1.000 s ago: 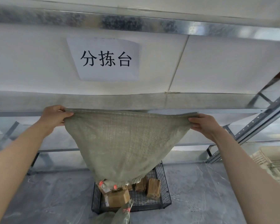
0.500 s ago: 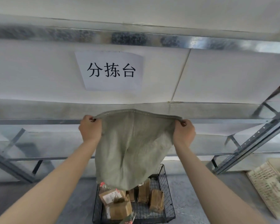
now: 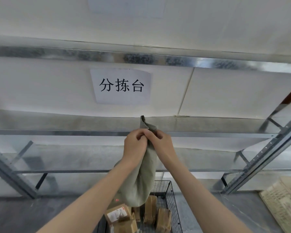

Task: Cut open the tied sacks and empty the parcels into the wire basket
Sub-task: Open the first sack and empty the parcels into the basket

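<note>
Okay, both hands are up at chest height, pressed together. The left hand (image 3: pixel 135 145) and right hand (image 3: pixel 160 143) both curl tight around the gathered top of the green woven sack (image 3: pixel 141 182), knuckles touching. A short flap of sack sticks up above the fists. The rest hangs limp between the forearms, its bottom end just above the parcels (image 3: pixel 150 209).

The parcels, brown boxes, one with a white label, sit in the black wire basket (image 3: pixel 172 199) on the grey floor (image 3: pixel 15 216). Metal shelving (image 3: pixel 158 60) stands behind, with a paper sign (image 3: pixel 121 86) in Chinese characters on its white board.

The left forearm hides the basket's left side and the frame cuts off its bottom. A cream slatted thing (image 3: pixel 282 204) at far right is cropped, hard to identify.
</note>
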### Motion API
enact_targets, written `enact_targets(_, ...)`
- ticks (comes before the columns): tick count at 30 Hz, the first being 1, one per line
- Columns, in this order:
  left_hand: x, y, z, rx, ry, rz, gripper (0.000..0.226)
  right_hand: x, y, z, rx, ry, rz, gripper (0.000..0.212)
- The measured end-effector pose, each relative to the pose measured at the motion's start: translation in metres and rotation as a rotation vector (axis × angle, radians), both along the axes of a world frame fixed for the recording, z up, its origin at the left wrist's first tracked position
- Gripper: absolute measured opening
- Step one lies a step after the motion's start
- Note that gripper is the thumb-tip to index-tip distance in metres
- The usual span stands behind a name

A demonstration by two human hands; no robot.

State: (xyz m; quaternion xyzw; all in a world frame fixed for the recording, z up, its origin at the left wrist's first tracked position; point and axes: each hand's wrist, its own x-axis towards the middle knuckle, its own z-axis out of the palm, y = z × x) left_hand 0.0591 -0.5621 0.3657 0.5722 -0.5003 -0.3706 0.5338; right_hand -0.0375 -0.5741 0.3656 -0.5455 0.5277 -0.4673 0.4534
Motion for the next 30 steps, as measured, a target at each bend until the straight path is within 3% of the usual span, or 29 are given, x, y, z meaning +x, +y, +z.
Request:
enact_targets(5,0.010,0.015,0.016,0.130,0.293,-0.211,0.051,-0.008,0.003,0.014,-0.020,-0.030,-0.008,0.028)
enact_targets(9,0.028,0.017,0.023,0.178,0.264,-0.232,0.039,-0.014,0.001,0.028,-0.003,0.013,-0.073,0.017)
enact_targets(15,0.075,0.003,0.010,0.213,0.193,0.056,0.033,-0.027,0.008,0.068,-0.009,0.005,-0.013,0.022)
enact_targets(18,0.088,0.001,0.005,0.361,0.290,-0.029,0.049,-0.036,0.013,0.085,-0.008,-0.062,0.037,0.024)
enact_targets(20,0.088,0.004,0.005,0.400,0.342,-0.140,0.042,-0.043,0.016,0.094,-0.011,-0.132,0.042,0.024)
enact_targets(24,0.082,0.004,0.011,0.275,0.379,-0.101,0.030,-0.060,0.017,0.099,-0.063,-0.185,-0.031,0.017)
enact_targets(27,0.075,0.000,0.027,0.197,0.469,-0.034,0.029,-0.075,0.016,0.090,-0.062,-0.031,-0.016,0.014)
enact_targets(30,0.074,-0.002,0.044,0.161,0.464,-0.024,0.012,-0.084,0.022,0.085,0.077,0.116,0.143,0.033)
